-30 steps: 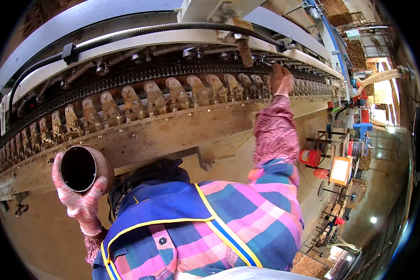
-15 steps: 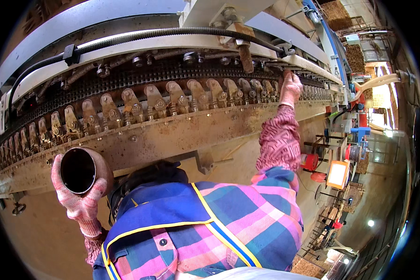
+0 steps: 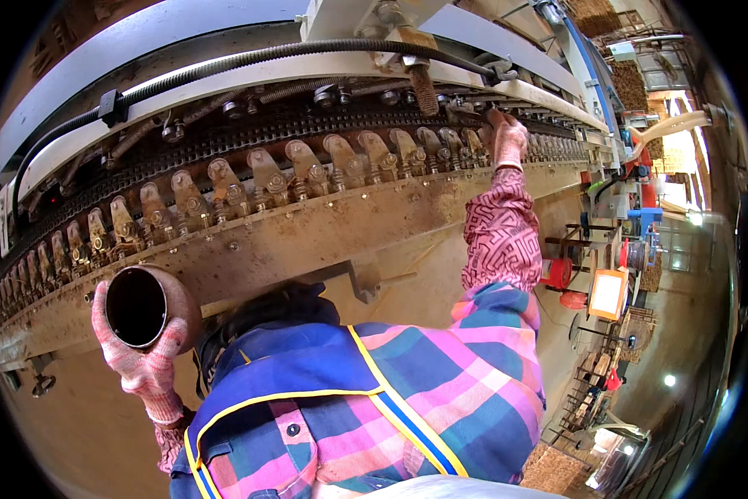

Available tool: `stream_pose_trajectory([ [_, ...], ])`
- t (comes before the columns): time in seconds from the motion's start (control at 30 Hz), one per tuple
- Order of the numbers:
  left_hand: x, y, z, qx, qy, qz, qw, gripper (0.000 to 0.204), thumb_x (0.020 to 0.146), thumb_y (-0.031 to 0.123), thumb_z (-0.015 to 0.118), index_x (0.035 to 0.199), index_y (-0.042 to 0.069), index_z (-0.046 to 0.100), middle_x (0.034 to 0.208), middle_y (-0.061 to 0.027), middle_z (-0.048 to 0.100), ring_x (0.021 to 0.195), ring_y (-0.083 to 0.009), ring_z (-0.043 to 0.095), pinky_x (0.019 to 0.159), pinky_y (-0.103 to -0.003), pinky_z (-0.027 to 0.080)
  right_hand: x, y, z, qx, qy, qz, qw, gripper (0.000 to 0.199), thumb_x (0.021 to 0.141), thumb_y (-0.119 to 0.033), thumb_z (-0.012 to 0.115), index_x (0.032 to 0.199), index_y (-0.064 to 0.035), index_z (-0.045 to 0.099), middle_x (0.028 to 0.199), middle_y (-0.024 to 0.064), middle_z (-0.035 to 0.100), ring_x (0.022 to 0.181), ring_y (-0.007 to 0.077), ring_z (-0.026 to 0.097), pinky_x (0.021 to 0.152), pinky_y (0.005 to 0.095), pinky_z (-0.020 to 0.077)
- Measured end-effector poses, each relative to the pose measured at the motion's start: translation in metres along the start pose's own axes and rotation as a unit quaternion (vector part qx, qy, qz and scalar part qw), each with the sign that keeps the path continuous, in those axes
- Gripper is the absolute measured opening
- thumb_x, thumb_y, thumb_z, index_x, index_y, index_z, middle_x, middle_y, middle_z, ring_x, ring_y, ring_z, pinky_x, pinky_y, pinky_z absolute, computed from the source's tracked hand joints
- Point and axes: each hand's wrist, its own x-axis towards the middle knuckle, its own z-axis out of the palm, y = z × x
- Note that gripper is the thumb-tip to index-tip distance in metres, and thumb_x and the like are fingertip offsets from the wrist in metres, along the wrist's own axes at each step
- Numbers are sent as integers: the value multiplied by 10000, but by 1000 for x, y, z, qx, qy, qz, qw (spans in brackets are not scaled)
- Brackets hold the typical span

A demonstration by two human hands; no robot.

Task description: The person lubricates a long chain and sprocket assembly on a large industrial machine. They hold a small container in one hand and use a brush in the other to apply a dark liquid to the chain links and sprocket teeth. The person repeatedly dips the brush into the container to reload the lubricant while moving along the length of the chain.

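Note:
My left hand (image 3: 145, 366), in a red and white knitted glove, wraps around a round metal cup (image 3: 182, 303). Its mouth faces up and the inside is dark, so I cannot tell what is in it. My right hand (image 3: 508, 138) reaches far forward and to the right, over the machine's chain track (image 3: 249, 133). Its fingers are closed by the rail above the chain; whatever they grip is hidden. Between me and the chain stands a row of greasy metal brackets (image 3: 267, 179) with rollers, bolts and springs.
A rusty steel beam (image 3: 307, 212) runs along the machine's near side. Above the chain pass a pale rail (image 3: 224, 83) and a black corrugated hose (image 3: 291, 56). A threaded rod (image 3: 424, 90) hangs down near my right hand. Red reels (image 3: 557, 273) stand farther right.
The machine's parts have shifted slightly left in view. My right hand has moved a little up and left along the rail, fingers still closed. The left hand keeps hold of the cup.

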Motion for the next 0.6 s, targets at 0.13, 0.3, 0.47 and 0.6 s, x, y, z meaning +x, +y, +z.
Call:
stream_pose_trajectory([
  [0.13,1,-4,-2,18,-5,25,999,998,626,120,847,1519,-10,421,1399,-144,595,1303,-281,572,1153,-404,419,2,22,3,243,62,-44,967,261,960,-316,724,1051,-76,766,762,28,716,599,120,649,489,268,509],
  [0.3,15,-14,5,-20,-26,12,999,1020,590,108,852,1512,1,428,1373,-144,610,1278,-281,590,1142,-398,434,175,139,-22,44,86,-191,977,274,965,-300,711,1081,-59,768,771,47,704,586,115,590,507,274,450],
  [0.47,2,1,4,22,16,22,999,1021,583,102,853,1507,4,430,1350,-141,623,1259,-279,603,1131,-398,446,24,34,1,77,93,-120,985,311,937,-323,738,1091,-55,775,988,134,785,895,253,724,857,400,563],
  [0.6,9,-3,5,19,-2,22,1000,1032,577,98,859,1509,3,427,1350,-141,624,1257,-280,604,1128,-396,448,91,75,-1,-193,187,-215,939,322,911,-361,723,1064,-85,789,943,124,783,822,261,718,779,379,566],
])
